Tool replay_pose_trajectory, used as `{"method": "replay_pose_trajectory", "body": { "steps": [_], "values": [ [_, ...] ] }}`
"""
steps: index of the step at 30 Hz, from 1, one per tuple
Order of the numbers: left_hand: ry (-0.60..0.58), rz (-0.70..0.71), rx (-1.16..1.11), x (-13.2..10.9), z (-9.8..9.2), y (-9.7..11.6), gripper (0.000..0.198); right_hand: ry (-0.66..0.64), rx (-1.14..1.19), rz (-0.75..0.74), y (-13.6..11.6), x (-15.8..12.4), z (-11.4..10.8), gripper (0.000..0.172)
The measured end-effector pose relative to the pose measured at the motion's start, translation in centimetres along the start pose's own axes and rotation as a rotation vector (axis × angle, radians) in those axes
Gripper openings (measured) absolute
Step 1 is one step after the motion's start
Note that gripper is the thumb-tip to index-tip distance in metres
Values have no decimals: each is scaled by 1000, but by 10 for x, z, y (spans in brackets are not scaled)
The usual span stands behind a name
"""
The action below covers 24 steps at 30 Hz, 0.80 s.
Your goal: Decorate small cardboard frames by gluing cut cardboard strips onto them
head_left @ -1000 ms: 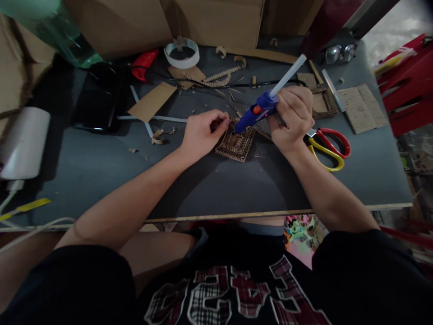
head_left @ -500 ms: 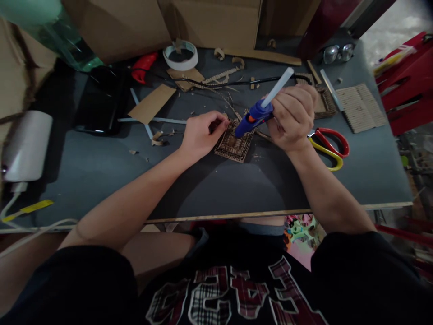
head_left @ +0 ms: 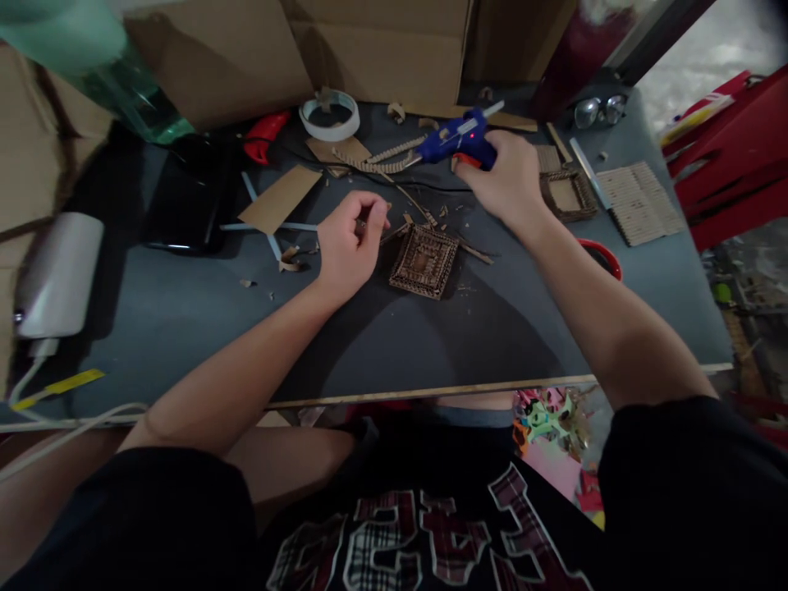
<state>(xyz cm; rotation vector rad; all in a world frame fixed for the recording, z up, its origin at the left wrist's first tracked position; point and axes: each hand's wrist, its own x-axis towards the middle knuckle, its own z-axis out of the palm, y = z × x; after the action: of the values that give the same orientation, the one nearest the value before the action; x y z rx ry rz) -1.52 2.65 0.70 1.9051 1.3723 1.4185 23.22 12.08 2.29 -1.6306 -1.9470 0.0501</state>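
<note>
A small square frame of cardboard strips (head_left: pixel 424 261) lies on the grey table (head_left: pixel 185 312) in front of me. My left hand (head_left: pixel 350 242) hovers just left of it, fingers curled in a pinch on a thin cardboard sliver. My right hand (head_left: pixel 508 182) reaches to the back of the table, wrapped round the handle of a blue glue gun (head_left: pixel 456 139). The gun lies nearly flat, its nozzle pointing left over a corrugated strip (head_left: pixel 375 158).
A tape roll (head_left: pixel 330 115), a red tool (head_left: pixel 262 135), a black phone (head_left: pixel 185 197) and cardboard scraps (head_left: pixel 280 197) lie at the back left. A second small frame (head_left: pixel 565 194), a slatted mat (head_left: pixel 640 201), glasses (head_left: pixel 594 111) and red-handled scissors (head_left: pixel 607 256) sit to the right. Cardboard boxes (head_left: pixel 369 49) stand behind.
My right hand has carried the glue gun from over the frame up to the back of the table and tipped it flat. My left hand has lifted slightly off the frame's edge.
</note>
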Motion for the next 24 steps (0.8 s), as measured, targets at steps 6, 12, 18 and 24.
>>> {"method": "replay_pose_trajectory", "body": {
  "steps": [6, 12, 18, 24],
  "values": [
    [-119, 154, 46, 1, -6, 7, 37, 25, -101, -3, -5, -12, 11, 41],
    [-201, 47, -123, 3, 0, 0, 38, -53, 115, -333, -66, -85, -24, 28],
    [-277, 12, -241, 0, 0, 3, 46, 80, 183, -362, -77, -99, -13, 28],
    [-318, 62, -260, 1, -1, 5, 44, 69, 273, -451, -74, -94, -18, 30]
  ]
}}
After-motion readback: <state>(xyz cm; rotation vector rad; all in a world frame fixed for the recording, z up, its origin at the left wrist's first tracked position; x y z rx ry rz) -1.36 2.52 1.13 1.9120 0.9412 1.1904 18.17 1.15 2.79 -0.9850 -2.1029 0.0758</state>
